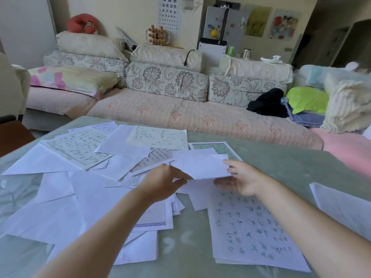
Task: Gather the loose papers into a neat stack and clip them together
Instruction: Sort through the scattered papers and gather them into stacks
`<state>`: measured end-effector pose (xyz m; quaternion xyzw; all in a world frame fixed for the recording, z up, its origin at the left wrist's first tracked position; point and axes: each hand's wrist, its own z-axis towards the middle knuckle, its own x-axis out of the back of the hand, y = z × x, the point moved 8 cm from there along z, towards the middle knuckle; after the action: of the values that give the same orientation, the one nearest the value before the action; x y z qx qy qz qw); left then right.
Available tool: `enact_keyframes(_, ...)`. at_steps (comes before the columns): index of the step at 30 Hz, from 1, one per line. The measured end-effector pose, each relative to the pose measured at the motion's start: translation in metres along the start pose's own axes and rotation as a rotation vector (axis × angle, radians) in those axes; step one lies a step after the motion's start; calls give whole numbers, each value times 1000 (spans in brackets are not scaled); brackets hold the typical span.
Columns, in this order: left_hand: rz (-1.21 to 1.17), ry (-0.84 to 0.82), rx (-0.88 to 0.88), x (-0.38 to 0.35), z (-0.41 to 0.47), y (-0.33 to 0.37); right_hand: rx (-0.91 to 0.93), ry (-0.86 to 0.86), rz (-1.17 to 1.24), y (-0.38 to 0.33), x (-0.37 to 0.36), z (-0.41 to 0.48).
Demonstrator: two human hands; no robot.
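Several loose papers, some blank and some covered in handwriting, lie scattered over the left and middle of the green glass table. A blank white sheet is lifted slightly above them. My left hand pinches its near left edge, and my right hand grips its right edge with the thumb on top. Below my right hand lies a small stack topped by a handwritten page. No clip is in view.
More white sheets lie at the table's right edge. A sofa with patterned cushions, a black garment and a green pillow stands right behind the table. A dark chair seat is at the far left.
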<state>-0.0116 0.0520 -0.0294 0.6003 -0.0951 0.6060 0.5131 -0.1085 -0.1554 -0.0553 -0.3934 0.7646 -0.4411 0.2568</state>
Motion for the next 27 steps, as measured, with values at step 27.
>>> enact_keyframes(27,345,-162,414,-65,136,-57,591,213,-1575,-29,21,54)
